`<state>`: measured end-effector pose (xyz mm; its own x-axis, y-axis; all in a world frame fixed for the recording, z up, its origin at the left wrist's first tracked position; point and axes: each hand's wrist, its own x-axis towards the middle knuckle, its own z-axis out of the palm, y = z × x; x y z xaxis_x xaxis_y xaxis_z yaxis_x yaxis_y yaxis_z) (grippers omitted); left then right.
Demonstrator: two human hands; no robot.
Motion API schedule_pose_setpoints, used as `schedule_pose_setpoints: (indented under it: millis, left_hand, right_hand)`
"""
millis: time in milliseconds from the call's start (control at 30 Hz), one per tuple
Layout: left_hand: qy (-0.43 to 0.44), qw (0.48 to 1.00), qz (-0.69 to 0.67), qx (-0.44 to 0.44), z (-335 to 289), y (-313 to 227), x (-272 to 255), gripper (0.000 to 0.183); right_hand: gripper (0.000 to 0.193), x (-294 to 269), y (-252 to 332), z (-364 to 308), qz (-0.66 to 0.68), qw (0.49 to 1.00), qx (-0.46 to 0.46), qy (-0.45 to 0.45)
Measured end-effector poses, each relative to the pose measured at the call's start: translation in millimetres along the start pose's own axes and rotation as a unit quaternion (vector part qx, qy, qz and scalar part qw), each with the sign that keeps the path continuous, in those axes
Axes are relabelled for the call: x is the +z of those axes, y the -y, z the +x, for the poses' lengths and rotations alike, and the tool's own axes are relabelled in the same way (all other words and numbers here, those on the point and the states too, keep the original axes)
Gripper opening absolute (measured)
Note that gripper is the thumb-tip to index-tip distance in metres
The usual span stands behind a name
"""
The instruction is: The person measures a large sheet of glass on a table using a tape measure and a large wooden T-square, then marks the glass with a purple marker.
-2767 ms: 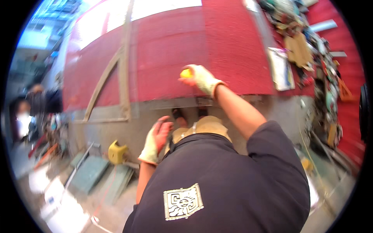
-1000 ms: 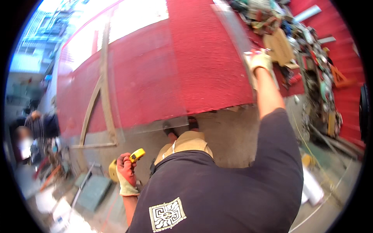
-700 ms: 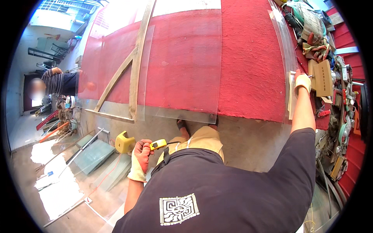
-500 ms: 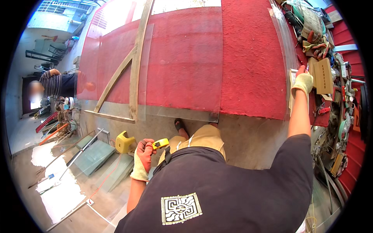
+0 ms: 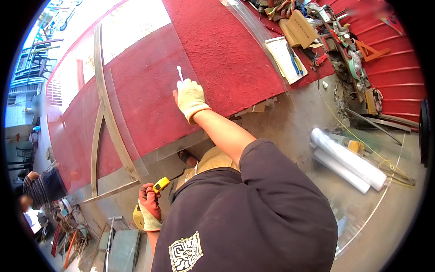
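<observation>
My right hand, in a cream glove, is over a clear glass sheet on the red-covered table. Its fingers are closed on a slender white pen-like tool pointing away from me; its exact kind is unclear. Low on my left, my left hand wears a red-palmed glove. It grips a yellow tape measure beside my body, away from the table. A wooden frame with a diagonal brace lies across the glass to the left of my right hand.
A notepad with blue-handled pliers lies at the table's right end, beside a cardboard box. Plastic-wrapped rolls are on the floor at right. Glass panes and a yellow stool stand lower left. Another person is at far left.
My right hand has come from the notepad at the table's right end to above the glass, with the white tool now showing in it. My view has turned right. The left hand keeps the tape measure.
</observation>
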<state>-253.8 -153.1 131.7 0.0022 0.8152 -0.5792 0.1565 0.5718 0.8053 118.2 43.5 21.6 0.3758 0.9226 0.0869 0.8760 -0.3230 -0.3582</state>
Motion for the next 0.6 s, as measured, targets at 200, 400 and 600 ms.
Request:
schedule_pose_setpoints:
  millis: [200, 400, 600]
  left_hand:
    - [0.043, 0.998, -0.035, 0.031, 27.7, 25.1, -44.9, 0.020]
    - [0.085, 0.994, 0.029, 0.060, 50.6, 21.1, -79.1, 0.018]
    - [0.155, 0.980, 0.046, 0.115, 58.6, -20.7, -45.3, 0.017]
  right_hand:
    - [0.045, 20.6, 11.8, 8.1, -0.102, 0.989, 0.061, 0.086]
    - [0.046, -48.6, 65.8, -34.7, -0.062, 0.996, -0.047, 0.037]
    - [0.066, -105.2, 130.2, -121.8, 0.408, 0.782, -0.213, 0.421]
